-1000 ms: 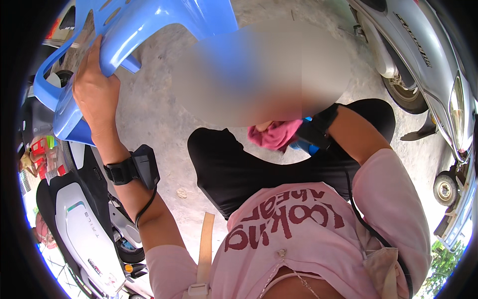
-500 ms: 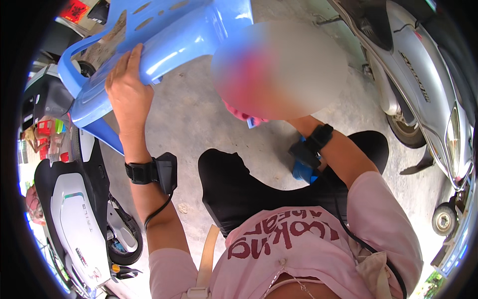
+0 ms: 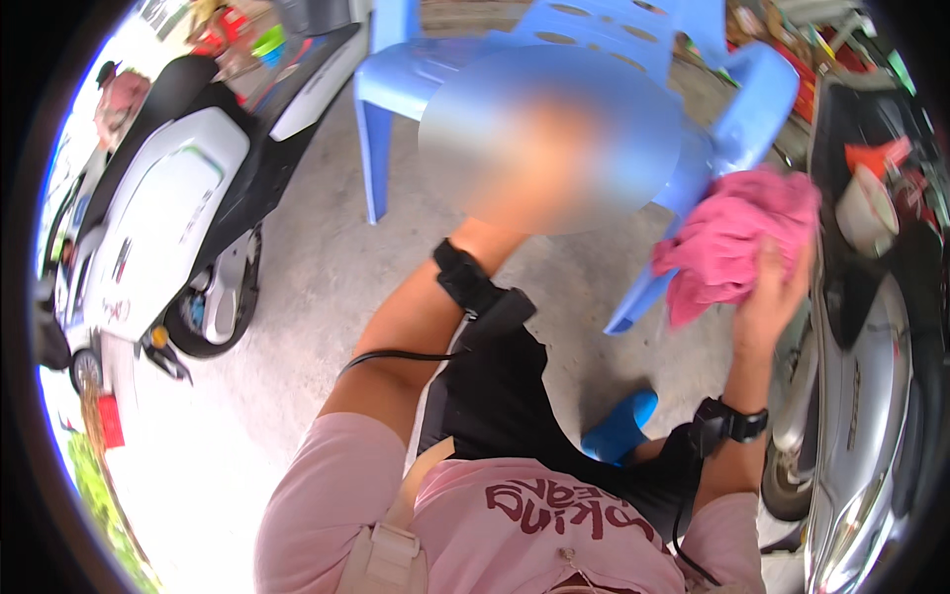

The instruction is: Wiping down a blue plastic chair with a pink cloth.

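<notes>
A blue plastic armchair [image 3: 732, 139] stands upright in front of me, its seat and backrest partly covered by a blurred patch. My left hand [image 3: 556, 129] reaches over the middle of the chair, but the blur hides its fingers and whether it touches the seat. Off to the right, my right hand [image 3: 777, 292] is closed on a bunched pink cloth [image 3: 737, 233]. The cloth overlaps the chair's right side and a front leg [image 3: 638, 297].
A white scooter [image 3: 163, 198] is parked on the left. Along the right stands a silver motorbike [image 3: 861, 396], with a white bowl [image 3: 867, 213] above it. My foot in a blue shoe [image 3: 618, 431] rests on the concrete floor [image 3: 327, 247].
My left hand has left the chair's left side and moved right, over its middle. My right hand and the pink cloth now show at the right. The view has turned left.
</notes>
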### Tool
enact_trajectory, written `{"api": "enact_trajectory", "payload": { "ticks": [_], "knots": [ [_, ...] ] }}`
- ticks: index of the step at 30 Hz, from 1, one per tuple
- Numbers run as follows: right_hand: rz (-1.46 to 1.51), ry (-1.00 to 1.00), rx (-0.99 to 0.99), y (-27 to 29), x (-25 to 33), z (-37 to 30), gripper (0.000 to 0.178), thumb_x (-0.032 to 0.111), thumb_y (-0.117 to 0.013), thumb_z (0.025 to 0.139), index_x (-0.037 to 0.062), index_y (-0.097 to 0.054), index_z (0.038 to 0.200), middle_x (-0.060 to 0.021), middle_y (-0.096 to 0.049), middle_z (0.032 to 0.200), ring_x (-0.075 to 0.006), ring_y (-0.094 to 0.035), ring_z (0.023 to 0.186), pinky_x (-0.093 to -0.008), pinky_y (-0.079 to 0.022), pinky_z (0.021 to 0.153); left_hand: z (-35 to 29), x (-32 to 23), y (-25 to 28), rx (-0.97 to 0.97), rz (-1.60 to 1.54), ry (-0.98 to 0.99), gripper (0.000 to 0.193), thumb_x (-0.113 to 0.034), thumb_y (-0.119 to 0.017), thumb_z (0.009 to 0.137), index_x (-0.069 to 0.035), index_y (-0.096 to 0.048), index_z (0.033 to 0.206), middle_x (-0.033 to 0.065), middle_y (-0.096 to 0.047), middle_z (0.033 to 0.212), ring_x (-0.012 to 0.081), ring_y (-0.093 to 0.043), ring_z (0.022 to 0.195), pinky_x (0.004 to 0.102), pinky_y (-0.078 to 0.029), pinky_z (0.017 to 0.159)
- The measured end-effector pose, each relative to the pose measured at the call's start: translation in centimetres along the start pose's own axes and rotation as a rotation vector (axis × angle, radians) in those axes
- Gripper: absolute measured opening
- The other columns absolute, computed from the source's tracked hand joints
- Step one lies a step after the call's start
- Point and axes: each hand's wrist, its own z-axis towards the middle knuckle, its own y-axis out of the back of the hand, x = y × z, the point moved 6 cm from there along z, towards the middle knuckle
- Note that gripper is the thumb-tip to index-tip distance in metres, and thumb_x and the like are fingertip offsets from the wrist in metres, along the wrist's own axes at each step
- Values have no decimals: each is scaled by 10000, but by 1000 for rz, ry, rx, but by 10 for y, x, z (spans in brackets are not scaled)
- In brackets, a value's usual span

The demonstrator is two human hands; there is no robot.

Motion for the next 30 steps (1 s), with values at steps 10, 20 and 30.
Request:
{"api": "enact_trajectory", "payload": {
  "ticks": [10,20,30],
  "knots": [
    [-252,282,769,-121,-8,-17,555,229,-676,821,-4,-486,1287,-231,-563,1218,-394,-554,1073,-438,-436,917,-98,-11,25,47,-61,29,451,-82,-552,742,-36,-562,1191,241,-507,1268,363,-483,1217,541,-325,998],
    [-275,267,1000,-140,-41,-149,553,271,-682,817,19,-478,1264,-192,-551,1142,-393,-524,1021,-468,-420,878,-255,-41,-5,423,-147,15,506,-163,-523,817,-87,-446,1312,194,-395,1394,333,-337,1359,696,-169,1045],
    [-221,312,1042,-145,-40,-154,555,233,-690,805,-1,-469,1256,-193,-534,1120,-389,-518,1005,-469,-432,860,-263,-44,-4,455,-238,111,539,-142,-560,795,-142,-427,1317,169,-409,1392,307,-350,1353,658,-154,1073]
  ]
}}
